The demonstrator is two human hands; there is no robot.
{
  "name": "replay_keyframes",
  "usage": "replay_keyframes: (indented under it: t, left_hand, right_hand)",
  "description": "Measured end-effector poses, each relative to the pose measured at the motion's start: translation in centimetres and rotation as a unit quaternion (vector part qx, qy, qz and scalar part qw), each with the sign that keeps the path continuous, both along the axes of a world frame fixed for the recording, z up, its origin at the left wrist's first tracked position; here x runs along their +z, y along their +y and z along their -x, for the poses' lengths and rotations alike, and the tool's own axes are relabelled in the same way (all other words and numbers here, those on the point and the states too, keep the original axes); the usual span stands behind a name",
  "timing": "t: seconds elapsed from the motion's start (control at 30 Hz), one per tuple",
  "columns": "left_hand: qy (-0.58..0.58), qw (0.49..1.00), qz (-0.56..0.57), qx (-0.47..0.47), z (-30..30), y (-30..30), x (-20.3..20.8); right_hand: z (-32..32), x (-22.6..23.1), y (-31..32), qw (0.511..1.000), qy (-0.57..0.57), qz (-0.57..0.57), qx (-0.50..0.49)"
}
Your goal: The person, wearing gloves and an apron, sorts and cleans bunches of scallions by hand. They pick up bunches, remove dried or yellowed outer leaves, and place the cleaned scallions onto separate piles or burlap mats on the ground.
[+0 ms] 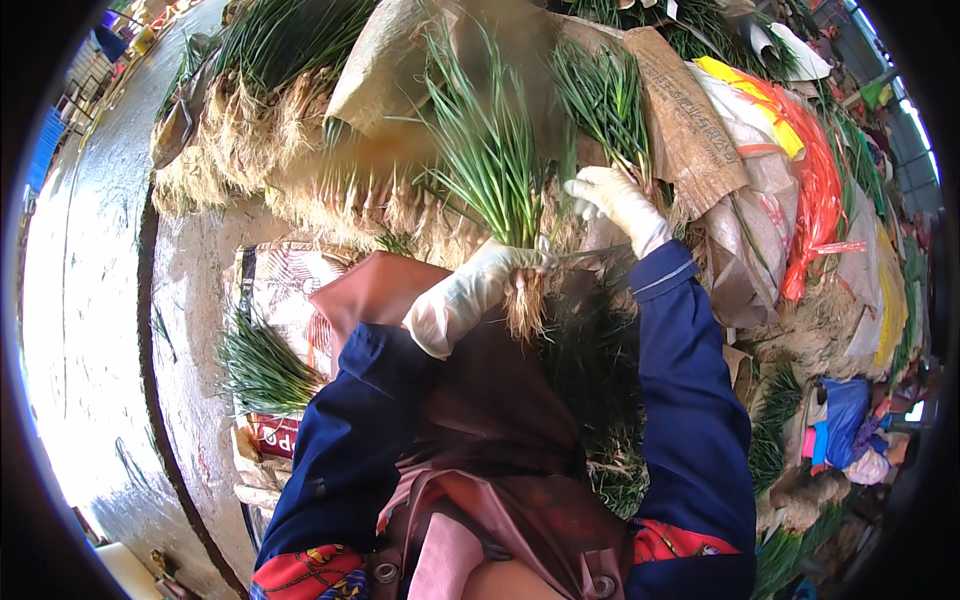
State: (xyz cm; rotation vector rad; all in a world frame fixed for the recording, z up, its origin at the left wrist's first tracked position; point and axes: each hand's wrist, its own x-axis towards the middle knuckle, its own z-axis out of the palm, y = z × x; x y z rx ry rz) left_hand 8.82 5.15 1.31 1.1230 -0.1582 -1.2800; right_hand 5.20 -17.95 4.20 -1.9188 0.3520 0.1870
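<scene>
A bunch of spring onions stands upright before me, its long green leaves pointing away and its pale roots hanging toward my lap. My left hand, in a white glove, is closed around the bunch just above the roots. Just right of that bunch, my gloved right hand has its fingers bent inward. A blurred green streak shows by its fingertips, and what they hold, if anything, cannot be made out. Beyond the right hand lies a second bunch of spring onions, leaves pointing away.
A brown apron covers my lap. Piled spring onions with pale roots lie at the far left. A smaller bunch rests on a printed sack left of me. Brown sacking and red plastic strips lie to the right.
</scene>
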Motion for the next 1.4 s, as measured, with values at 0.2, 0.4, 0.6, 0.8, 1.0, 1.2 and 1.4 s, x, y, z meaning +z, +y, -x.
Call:
replay_keyframes:
  t: [0.2, 0.4, 0.6, 0.8, 1.0, 1.2, 1.4]
  left_hand:
    - [-0.099, 0.994, 0.021, -0.040, -0.8, 2.7, 1.4]
    - [0.225, 0.935, 0.261, 0.084, -2.3, 4.3, 2.8]
    - [0.157, 0.959, 0.204, 0.120, -1.0, -1.0, 1.1]
    - [0.159, 0.975, 0.056, 0.145, -0.3, -4.5, -0.8]
    - [0.118, 0.983, -0.005, 0.143, 0.5, -5.5, -1.1]
    - [0.119, 0.979, 0.026, 0.162, 1.3, -5.5, -0.7]
    - [0.146, 0.967, 0.061, 0.201, 1.7, -5.7, -1.1]
  right_hand:
    - [4.2, 2.8, -0.7, 0.987, 0.024, -0.144, 0.065]
    - [9.6, 6.1, 1.1, 0.890, 0.306, 0.189, 0.280]
    - [3.9, 3.5, -2.5, 0.815, 0.006, 0.571, -0.095]
    - [2.7, 4.1, 1.0, 0.896, 0.043, 0.415, -0.155]
    - [6.2, 1.8, 7.5, 0.864, -0.160, 0.462, -0.122]
    - [7.4, 2.5, 9.0, 0.873, -0.230, 0.398, -0.163]
    - [10.7, 2.6, 11.1, 0.836, -0.168, 0.481, -0.202]
